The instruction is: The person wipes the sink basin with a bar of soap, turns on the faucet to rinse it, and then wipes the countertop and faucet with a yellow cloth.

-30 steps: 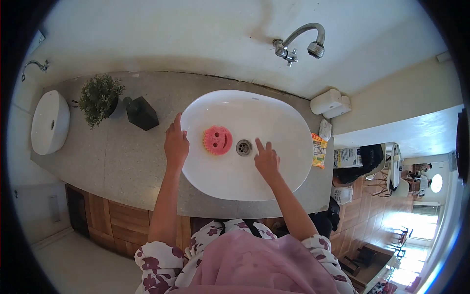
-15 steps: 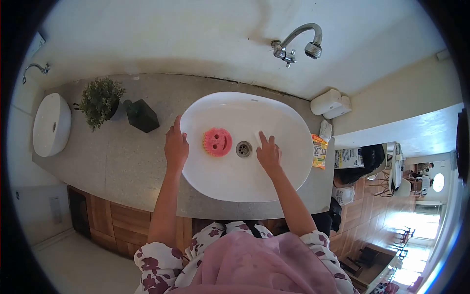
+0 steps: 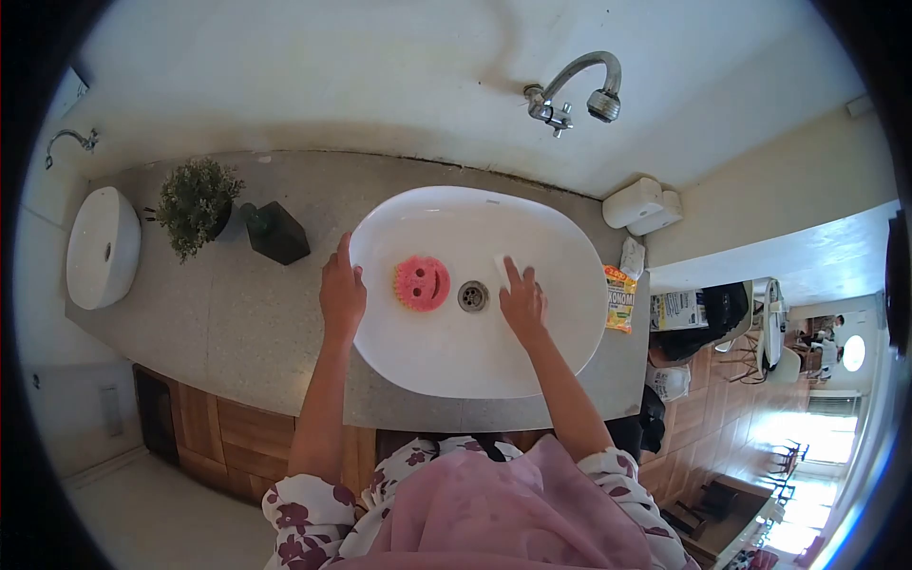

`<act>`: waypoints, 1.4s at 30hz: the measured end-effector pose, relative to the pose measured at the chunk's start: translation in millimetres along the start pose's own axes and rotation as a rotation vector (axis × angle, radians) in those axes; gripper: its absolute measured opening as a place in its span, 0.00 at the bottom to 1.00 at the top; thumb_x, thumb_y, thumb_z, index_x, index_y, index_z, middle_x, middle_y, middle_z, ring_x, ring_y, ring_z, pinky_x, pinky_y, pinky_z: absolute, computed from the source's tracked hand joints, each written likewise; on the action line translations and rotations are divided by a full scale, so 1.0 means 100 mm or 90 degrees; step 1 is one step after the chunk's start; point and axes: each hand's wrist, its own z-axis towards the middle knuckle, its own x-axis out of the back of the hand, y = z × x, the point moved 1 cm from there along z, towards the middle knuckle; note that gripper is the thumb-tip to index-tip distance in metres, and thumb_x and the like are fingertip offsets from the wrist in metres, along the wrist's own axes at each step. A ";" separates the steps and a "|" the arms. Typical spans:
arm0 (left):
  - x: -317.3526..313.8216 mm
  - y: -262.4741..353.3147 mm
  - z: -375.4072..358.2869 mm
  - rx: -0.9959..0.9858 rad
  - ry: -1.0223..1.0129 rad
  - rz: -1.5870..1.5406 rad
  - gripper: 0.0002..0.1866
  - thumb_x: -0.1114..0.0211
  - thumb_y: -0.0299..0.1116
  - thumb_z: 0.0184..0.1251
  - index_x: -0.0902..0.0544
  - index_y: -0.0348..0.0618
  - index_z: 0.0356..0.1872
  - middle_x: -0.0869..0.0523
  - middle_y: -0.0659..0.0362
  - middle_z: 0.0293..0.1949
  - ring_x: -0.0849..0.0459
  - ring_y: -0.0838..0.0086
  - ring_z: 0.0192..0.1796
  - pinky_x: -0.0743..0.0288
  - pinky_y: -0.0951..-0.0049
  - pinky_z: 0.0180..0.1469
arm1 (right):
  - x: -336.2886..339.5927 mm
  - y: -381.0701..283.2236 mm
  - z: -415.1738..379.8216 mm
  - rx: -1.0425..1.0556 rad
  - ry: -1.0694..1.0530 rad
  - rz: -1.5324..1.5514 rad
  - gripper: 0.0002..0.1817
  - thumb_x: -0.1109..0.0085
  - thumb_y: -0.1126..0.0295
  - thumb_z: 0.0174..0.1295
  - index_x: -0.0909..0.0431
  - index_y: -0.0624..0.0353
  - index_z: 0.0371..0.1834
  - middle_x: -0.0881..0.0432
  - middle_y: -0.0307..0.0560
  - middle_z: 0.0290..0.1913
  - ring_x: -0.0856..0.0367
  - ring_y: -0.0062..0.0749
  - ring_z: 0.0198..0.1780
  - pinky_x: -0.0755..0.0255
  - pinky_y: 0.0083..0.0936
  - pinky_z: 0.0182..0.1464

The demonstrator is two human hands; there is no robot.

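A white oval wash basin (image 3: 456,370) sits on the grey counter in front of me. My left hand (image 3: 342,296) grips its left rim, fingers along the outside and thumb over the edge. Inside the bowl, right of the metal drain (image 3: 473,296), my right hand (image 3: 523,304) presses a small white pad (image 3: 501,267) against the surface; most of the pad is hidden under the fingers. A pink smiley-face sponge (image 3: 422,283) with a yellowish edge lies in the bowl left of the drain.
Above the basin a chrome tap (image 3: 584,71) juts from the wall. Left on the counter stand a dark green bottle (image 3: 276,233), a potted plant (image 3: 197,201) and a second basin (image 3: 103,247). Paper rolls (image 3: 634,201) and an orange-yellow packet (image 3: 619,298) sit on the right.
The whole view has shifted slightly, so things appear a little lower. Slightly more of the white pad shows beside my right fingers. My left hand stays at the rim.
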 end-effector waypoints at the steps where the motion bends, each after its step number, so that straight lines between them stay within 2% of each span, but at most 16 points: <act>1: 0.02 0.02 0.01 0.000 0.002 0.000 0.33 0.41 0.22 0.66 0.39 0.51 0.71 0.23 0.48 0.57 0.25 0.52 0.60 0.28 0.56 0.59 | 0.02 0.01 -0.10 -0.001 -0.020 0.010 0.34 0.41 0.69 0.57 0.35 0.43 0.70 0.29 0.56 0.49 0.19 0.52 0.41 0.22 0.48 0.43; 2: 0.03 0.04 0.01 0.012 -0.008 0.008 0.33 0.41 0.22 0.66 0.39 0.51 0.71 0.23 0.48 0.57 0.26 0.52 0.60 0.28 0.56 0.59 | 0.05 0.02 -0.25 0.002 -0.020 0.010 0.34 0.41 0.69 0.57 0.35 0.43 0.70 0.29 0.56 0.49 0.19 0.52 0.41 0.22 0.48 0.43; 4: 0.02 0.04 0.01 0.033 -0.017 0.013 0.33 0.40 0.22 0.65 0.40 0.51 0.71 0.23 0.48 0.58 0.26 0.52 0.60 0.28 0.56 0.58 | 0.13 0.04 -0.48 -0.029 -0.139 -0.007 0.35 0.41 0.69 0.58 0.37 0.42 0.72 0.31 0.57 0.53 0.19 0.51 0.43 0.20 0.44 0.45; 8: 0.02 0.04 0.01 0.010 -0.012 0.014 0.34 0.41 0.22 0.65 0.40 0.52 0.72 0.24 0.49 0.58 0.26 0.53 0.61 0.28 0.55 0.58 | -0.02 0.08 -0.04 -0.026 -0.094 0.029 0.36 0.39 0.69 0.58 0.37 0.41 0.72 0.31 0.58 0.55 0.20 0.51 0.48 0.20 0.43 0.44; 10: 0.03 0.05 0.02 0.001 -0.003 0.014 0.34 0.41 0.22 0.66 0.41 0.52 0.72 0.24 0.49 0.59 0.27 0.53 0.62 0.28 0.55 0.58 | -0.04 0.01 0.36 0.031 0.119 0.030 0.37 0.37 0.69 0.58 0.37 0.40 0.72 0.31 0.56 0.49 0.21 0.51 0.46 0.22 0.46 0.44; 13: 0.03 0.07 0.01 0.015 -0.022 0.018 0.34 0.41 0.22 0.66 0.41 0.52 0.72 0.24 0.48 0.58 0.27 0.52 0.62 0.28 0.55 0.59 | -0.04 -0.03 0.47 0.039 0.180 0.043 0.37 0.36 0.69 0.58 0.37 0.39 0.72 0.32 0.55 0.49 0.21 0.50 0.45 0.21 0.43 0.43; 20: 0.04 0.07 0.01 0.012 -0.032 0.017 0.34 0.41 0.22 0.65 0.41 0.51 0.72 0.24 0.48 0.59 0.27 0.52 0.62 0.28 0.55 0.59 | -0.24 0.16 0.08 0.015 0.058 -0.014 0.39 0.36 0.70 0.56 0.38 0.42 0.73 0.31 0.55 0.51 0.22 0.51 0.49 0.18 0.38 0.41; 22: 0.05 0.08 0.03 0.024 -0.041 0.017 0.34 0.41 0.22 0.65 0.41 0.51 0.72 0.25 0.48 0.59 0.27 0.52 0.62 0.28 0.55 0.59 | -0.16 0.11 0.48 0.127 0.334 -0.018 0.39 0.35 0.71 0.54 0.37 0.42 0.73 0.31 0.55 0.50 0.21 0.51 0.45 0.18 0.38 0.36; 26: 0.02 0.07 0.01 0.025 -0.037 0.025 0.34 0.41 0.22 0.66 0.41 0.52 0.72 0.25 0.48 0.59 0.27 0.52 0.62 0.28 0.55 0.58 | -0.09 0.03 0.59 0.136 0.315 0.005 0.39 0.36 0.71 0.53 0.36 0.42 0.72 0.30 0.55 0.48 0.20 0.49 0.43 0.18 0.36 0.35; 28: 0.05 0.07 0.02 0.023 -0.036 0.032 0.34 0.41 0.22 0.65 0.41 0.52 0.72 0.25 0.48 0.59 0.26 0.52 0.61 0.27 0.55 0.58 | -0.16 0.05 0.33 0.015 0.133 -0.024 0.38 0.35 0.71 0.56 0.37 0.40 0.73 0.32 0.52 0.48 0.23 0.47 0.45 0.22 0.41 0.41; 31: 0.04 0.07 0.03 0.033 -0.039 0.018 0.34 0.41 0.22 0.65 0.41 0.52 0.72 0.25 0.48 0.59 0.26 0.52 0.61 0.27 0.56 0.58 | -0.17 0.05 0.19 0.001 0.088 -0.001 0.38 0.35 0.71 0.56 0.37 0.41 0.73 0.32 0.52 0.47 0.23 0.47 0.45 0.23 0.42 0.42; 32: 0.03 0.06 0.03 0.021 -0.032 0.016 0.34 0.41 0.22 0.65 0.41 0.52 0.72 0.25 0.48 0.59 0.26 0.52 0.61 0.27 0.56 0.57 | -0.17 0.06 0.25 0.001 0.087 -0.001 0.38 0.35 0.71 0.56 0.37 0.41 0.73 0.32 0.52 0.47 0.23 0.47 0.45 0.23 0.42 0.42; 34: 0.02 0.05 0.02 0.011 -0.030 0.016 0.34 0.41 0.22 0.65 0.41 0.52 0.72 0.25 0.48 0.58 0.26 0.52 0.60 0.27 0.56 0.57 | -0.07 0.02 0.49 0.066 0.232 0.038 0.38 0.35 0.71 0.56 0.36 0.41 0.72 0.32 0.52 0.47 0.23 0.48 0.45 0.24 0.43 0.43; 37: 0.03 0.05 0.02 0.016 -0.033 0.018 0.34 0.41 0.22 0.66 0.41 0.52 0.72 0.24 0.48 0.58 0.26 0.52 0.60 0.27 0.55 0.57 | 0.03 -0.06 0.64 0.088 0.273 0.048 0.40 0.35 0.72 0.54 0.37 0.37 0.73 0.31 0.51 0.48 0.21 0.45 0.44 0.20 0.39 0.38; 40: 0.04 0.06 0.02 0.044 -0.042 0.020 0.34 0.41 0.22 0.66 0.40 0.53 0.72 0.24 0.48 0.58 0.26 0.52 0.60 0.27 0.55 0.57 | -0.16 0.03 0.36 0.045 0.172 0.007 0.40 0.34 0.71 0.54 0.37 0.38 0.73 0.32 0.51 0.48 0.22 0.46 0.44 0.20 0.39 0.38; 42: 0.03 0.06 0.02 0.008 -0.014 0.011 0.33 0.42 0.22 0.66 0.40 0.53 0.72 0.24 0.48 0.57 0.26 0.52 0.61 0.27 0.55 0.58 | -0.22 0.06 0.16 0.048 0.149 0.017 0.40 0.34 0.71 0.54 0.37 0.39 0.73 0.32 0.51 0.47 0.22 0.46 0.44 0.20 0.39 0.38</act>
